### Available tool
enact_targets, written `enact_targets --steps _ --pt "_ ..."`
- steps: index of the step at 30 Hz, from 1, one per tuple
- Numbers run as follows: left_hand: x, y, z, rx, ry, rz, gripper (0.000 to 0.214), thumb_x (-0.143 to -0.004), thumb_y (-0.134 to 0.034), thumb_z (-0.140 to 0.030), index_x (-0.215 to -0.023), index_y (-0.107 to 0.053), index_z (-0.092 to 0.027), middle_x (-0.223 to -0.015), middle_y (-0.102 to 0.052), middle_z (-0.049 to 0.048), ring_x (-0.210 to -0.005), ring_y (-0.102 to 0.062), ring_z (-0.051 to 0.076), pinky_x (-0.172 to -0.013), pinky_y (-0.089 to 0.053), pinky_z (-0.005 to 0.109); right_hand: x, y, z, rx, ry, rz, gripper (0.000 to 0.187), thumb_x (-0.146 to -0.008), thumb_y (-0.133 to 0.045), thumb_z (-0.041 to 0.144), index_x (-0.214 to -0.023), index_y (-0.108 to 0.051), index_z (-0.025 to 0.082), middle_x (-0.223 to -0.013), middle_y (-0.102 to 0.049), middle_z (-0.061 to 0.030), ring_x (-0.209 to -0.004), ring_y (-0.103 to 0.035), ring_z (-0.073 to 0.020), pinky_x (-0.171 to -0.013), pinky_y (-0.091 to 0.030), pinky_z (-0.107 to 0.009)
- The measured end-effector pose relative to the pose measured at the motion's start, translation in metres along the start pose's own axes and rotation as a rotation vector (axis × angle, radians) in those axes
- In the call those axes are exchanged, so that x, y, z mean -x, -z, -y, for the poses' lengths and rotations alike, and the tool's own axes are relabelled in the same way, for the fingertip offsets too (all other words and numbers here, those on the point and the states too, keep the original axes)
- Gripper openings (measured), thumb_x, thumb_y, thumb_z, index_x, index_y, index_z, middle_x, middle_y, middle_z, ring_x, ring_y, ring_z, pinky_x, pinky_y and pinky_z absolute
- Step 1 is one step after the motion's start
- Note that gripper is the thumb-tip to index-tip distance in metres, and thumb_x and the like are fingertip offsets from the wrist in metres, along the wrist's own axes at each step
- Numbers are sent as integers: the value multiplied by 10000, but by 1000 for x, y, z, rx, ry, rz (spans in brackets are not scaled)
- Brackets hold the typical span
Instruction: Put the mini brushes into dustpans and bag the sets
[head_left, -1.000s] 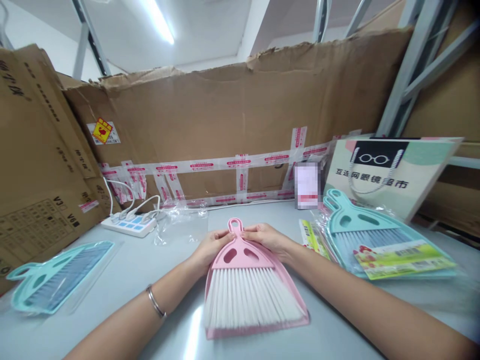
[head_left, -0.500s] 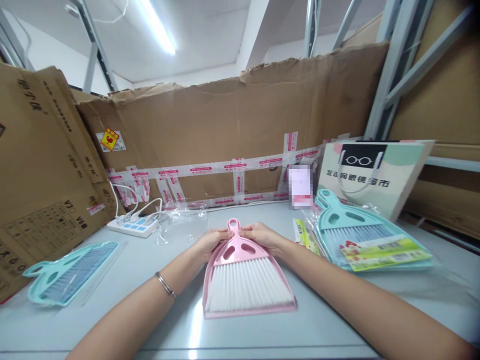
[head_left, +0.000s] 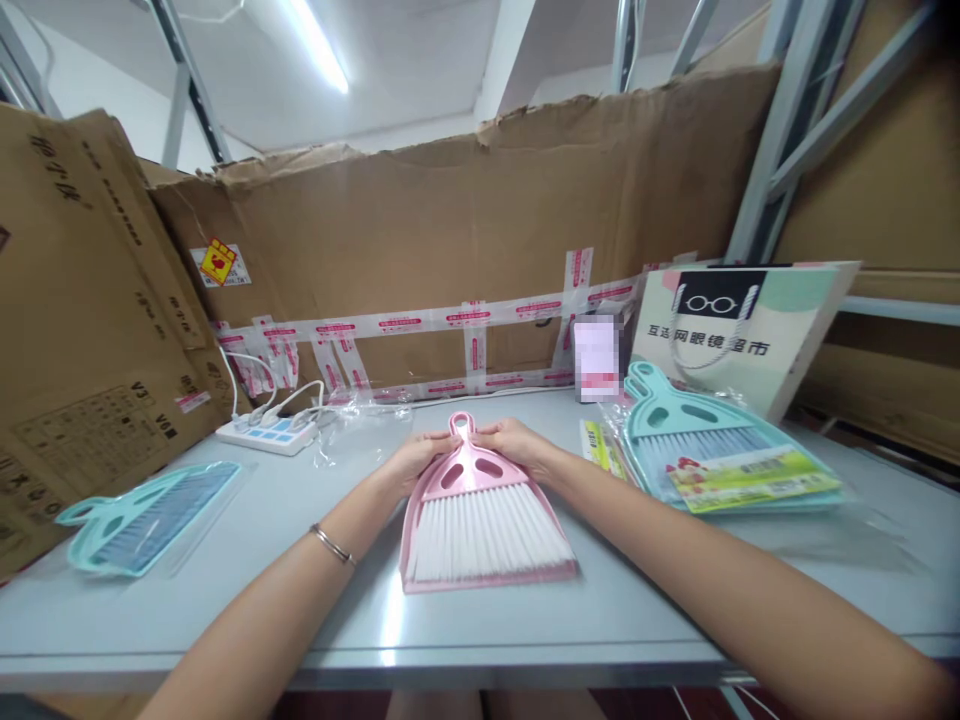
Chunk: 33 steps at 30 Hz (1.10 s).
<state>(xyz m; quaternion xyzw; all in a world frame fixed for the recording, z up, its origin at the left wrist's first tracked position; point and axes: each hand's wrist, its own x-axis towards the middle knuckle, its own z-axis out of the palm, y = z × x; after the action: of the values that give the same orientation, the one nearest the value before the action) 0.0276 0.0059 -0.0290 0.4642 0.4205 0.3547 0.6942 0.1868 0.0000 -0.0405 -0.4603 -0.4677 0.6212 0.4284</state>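
A pink dustpan with a matching hand brush nested in it lies in front of me on the grey table, handles pointing away and white bristles toward me. My left hand grips the left side near the handle. From the other side, my right hand holds the same spot, thumb by the handle neck. Both hands are closed around the set, with some fingers hidden beneath it.
Bagged turquoise dustpan sets lie at the left and right. Behind stand a power strip, a phone-like screen and a paper bag. Cardboard walls the back; the table's front edge shows.
The whole view has tilted down, so everything sits higher and the table's front edge and my legs show. Both hands keep their hold on the pink dustpan set.
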Motion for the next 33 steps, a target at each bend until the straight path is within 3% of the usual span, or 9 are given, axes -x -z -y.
enact_targets --steps 7,15,23,28,31,33 --pt "9 1 -13 -75 -202 -3 376 -466 -825 -271 -772 -705 -89 -612 -673 54 -591 -604 135 -586 -458 225 4 -5 22 -47 -14 191 97 -778 -602 149 -749 -677 94 -633 -678 -57 -543 -598 -106 -565 -467 -210" --pt "18 4 -20 -113 -305 13 458 -468 -820 -352 -833 -718 -95 -672 -686 66 -652 -608 151 -641 -453 254 6 -26 36 206 164 -86 107 -727 -615 89 -667 -702 110 -500 -603 7 -467 -500 -80 -505 -383 -199" --pt "17 6 -20 -109 -310 20 466 -465 -821 -354 -840 -720 -95 -685 -690 70 -630 -606 149 -669 -455 272 8 -31 37 313 167 -180 119 -730 -603 118 -702 -719 115 -533 -606 1 -476 -483 -77 -510 -367 -212" --pt "18 8 -22 -141 -379 26 471 -529 -792 -360 -914 -708 -102 -768 -704 87 -687 -617 170 -673 -453 269 13 -25 39 165 176 -5 114 -720 -641 185 -780 -715 122 -633 -656 -17 -547 -548 -98 -558 -422 -213" --pt "21 10 -25 -165 -439 46 499 -584 -762 -374 -1012 -680 -130 -861 -706 86 -753 -626 187 -719 -456 277 19 -17 38 126 240 129 304 -730 -653 314 -983 -681 148 -793 -690 -38 -660 -598 -122 -623 -456 -226" --pt "22 12 -27 -171 -468 33 507 -599 -752 -379 -1039 -669 -141 -887 -704 82 -784 -627 195 -736 -455 281 22 -12 35 159 266 127 448 -708 -675 354 -1110 -622 164 -908 -688 -56 -745 -612 -135 -681 -465 -240"
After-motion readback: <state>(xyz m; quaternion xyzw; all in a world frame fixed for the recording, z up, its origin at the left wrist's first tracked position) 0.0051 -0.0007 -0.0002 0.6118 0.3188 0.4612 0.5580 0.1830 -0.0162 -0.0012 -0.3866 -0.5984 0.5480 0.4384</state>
